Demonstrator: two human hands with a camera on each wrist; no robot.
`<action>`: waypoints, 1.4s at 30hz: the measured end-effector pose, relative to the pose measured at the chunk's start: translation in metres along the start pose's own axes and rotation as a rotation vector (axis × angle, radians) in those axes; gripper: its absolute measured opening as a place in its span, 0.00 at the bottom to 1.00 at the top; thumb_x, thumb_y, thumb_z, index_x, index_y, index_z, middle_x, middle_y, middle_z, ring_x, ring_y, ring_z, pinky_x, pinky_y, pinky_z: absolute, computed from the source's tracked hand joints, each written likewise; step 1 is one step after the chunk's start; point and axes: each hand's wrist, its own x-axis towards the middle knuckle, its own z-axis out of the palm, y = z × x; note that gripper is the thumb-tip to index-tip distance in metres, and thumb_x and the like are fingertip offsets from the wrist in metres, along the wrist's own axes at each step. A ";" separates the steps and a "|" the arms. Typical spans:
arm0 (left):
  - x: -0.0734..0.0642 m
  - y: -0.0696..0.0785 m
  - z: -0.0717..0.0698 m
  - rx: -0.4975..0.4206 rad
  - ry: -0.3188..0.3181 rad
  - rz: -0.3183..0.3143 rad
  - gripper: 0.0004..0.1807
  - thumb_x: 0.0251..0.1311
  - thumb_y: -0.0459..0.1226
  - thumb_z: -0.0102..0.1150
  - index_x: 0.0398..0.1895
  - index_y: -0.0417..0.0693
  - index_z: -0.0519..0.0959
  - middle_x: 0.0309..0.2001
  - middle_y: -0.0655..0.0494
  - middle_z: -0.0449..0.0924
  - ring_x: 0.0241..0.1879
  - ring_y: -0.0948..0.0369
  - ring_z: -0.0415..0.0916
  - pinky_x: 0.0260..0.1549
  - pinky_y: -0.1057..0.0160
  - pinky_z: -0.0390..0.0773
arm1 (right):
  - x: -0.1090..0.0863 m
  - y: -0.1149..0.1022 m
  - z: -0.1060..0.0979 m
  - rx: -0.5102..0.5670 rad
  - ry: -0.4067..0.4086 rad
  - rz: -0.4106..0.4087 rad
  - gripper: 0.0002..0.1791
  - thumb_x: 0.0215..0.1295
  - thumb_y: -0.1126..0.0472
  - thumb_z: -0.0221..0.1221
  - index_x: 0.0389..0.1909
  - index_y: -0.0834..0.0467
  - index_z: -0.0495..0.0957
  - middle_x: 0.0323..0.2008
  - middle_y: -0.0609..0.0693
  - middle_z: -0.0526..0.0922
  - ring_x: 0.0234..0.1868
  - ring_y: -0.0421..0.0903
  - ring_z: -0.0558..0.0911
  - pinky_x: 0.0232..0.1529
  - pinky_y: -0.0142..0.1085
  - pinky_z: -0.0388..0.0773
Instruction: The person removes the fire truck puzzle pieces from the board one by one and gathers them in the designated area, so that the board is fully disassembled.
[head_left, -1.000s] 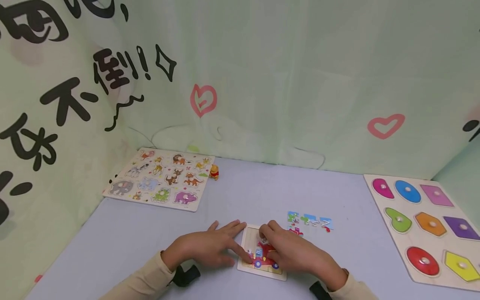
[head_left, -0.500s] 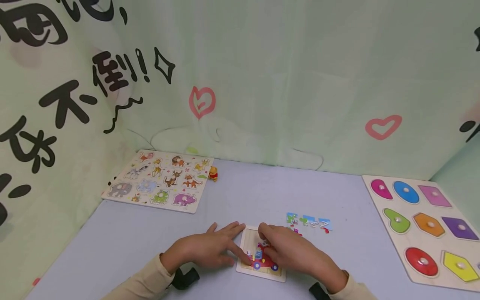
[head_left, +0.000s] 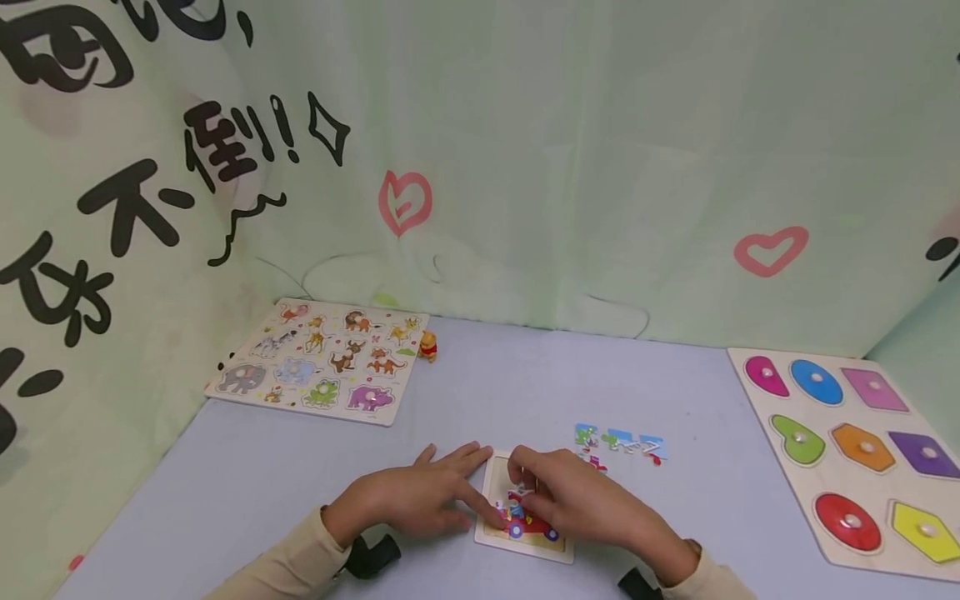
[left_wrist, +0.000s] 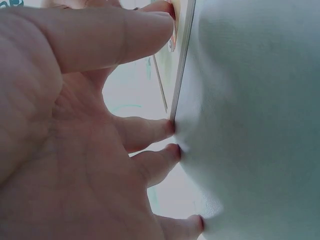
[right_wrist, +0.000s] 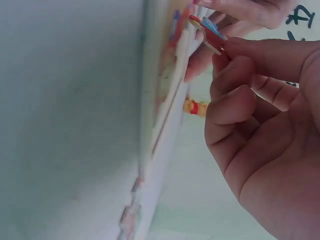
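Note:
A small wooden jigsaw tray [head_left: 493, 538] with a red car picture lies between the hands. The left hand [head_left: 416, 500] spreads beside its left edge, one finger touching the car picture and other fingertips on the table. In the left wrist view the left hand [left_wrist: 85, 145] has its fingers extended by the tray's edge. Over the tray the right hand [head_left: 581, 496] has curled fingers. The right wrist view shows the right hand [right_wrist: 260, 110] pinching a red and blue puzzle piece [right_wrist: 212, 34] between thumb and finger, tilted and raised above the tray.
Several loose puzzle pieces [head_left: 621, 442] lie beyond the right hand. An animal puzzle board [head_left: 300, 400] sits at the back left, next to a small yellow bear figure [head_left: 427, 346]. A shape board [head_left: 795, 492] lies at the right. A printed curtain [head_left: 570, 167] borders the table's back.
The right hand has shifted slightly left and lifted a little over the tray, with the puzzle piece in its fingers. The left hand stays in place.

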 end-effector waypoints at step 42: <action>-0.001 0.001 0.001 -0.033 0.013 -0.002 0.21 0.68 0.36 0.62 0.54 0.78 0.85 0.81 0.48 0.51 0.81 0.49 0.39 0.70 0.28 0.42 | -0.057 0.075 -0.051 -0.113 0.154 0.348 0.09 0.63 0.68 0.68 0.37 0.57 0.77 0.29 0.44 0.72 0.32 0.42 0.71 0.31 0.33 0.70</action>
